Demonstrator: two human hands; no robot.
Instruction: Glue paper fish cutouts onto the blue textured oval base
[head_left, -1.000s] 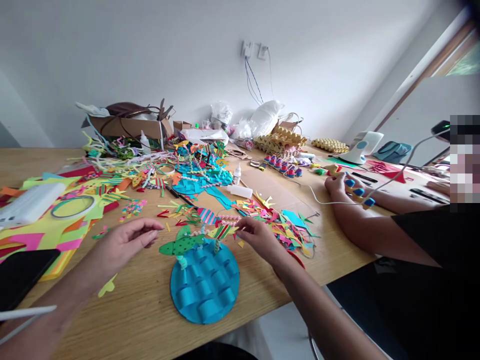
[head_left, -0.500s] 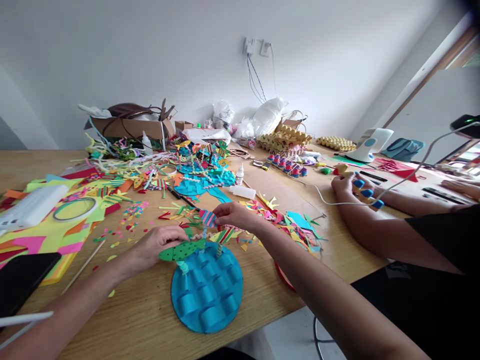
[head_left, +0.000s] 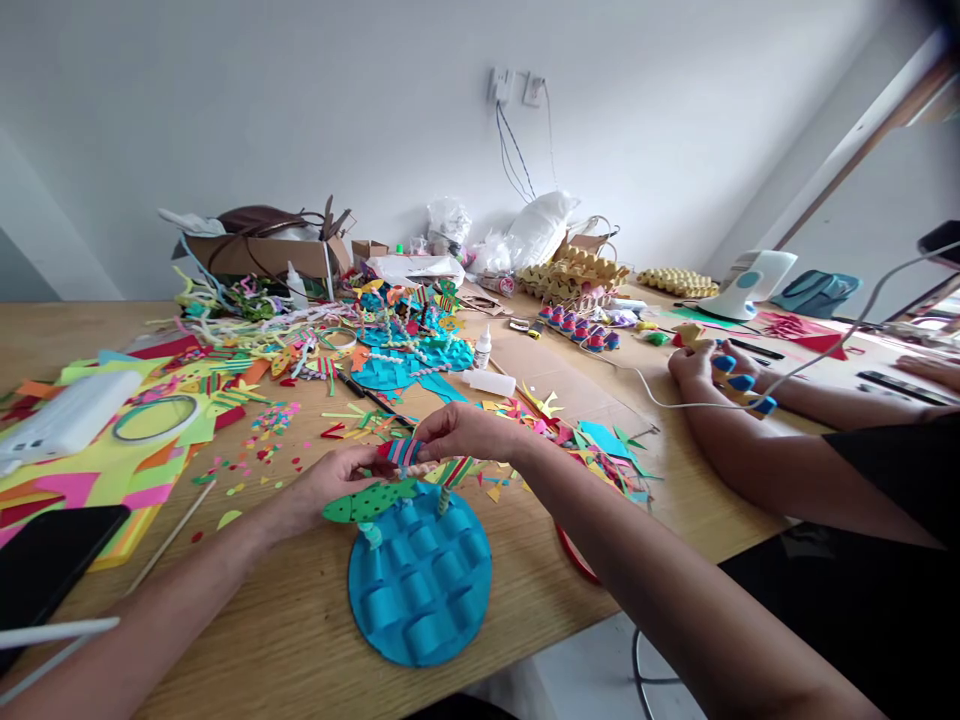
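Observation:
A blue paper disc with raised curled strips lies on the table in front of me. Above its left edge stands a green spotted paper fish on a twisted pipe cleaner; a striped yellow, red and green paper fish stands at its back right. My right hand pinches the right end of a small pink-and-blue striped paper fish above the disc's far edge. At the fish's red end, the fingers of my left hand are closed on it. Its lower support is partly hidden.
Paper scraps and a glue bottle lie beyond my hands. On the left are colored paper sheets, a tape roll and a black phone. A co-worker's hands hold blue-and-yellow pieces at right.
My right hand has drawn slightly left with the striped fish. My left hand has moved in and its fingers now meet the fish's red end. The view has shifted slightly.

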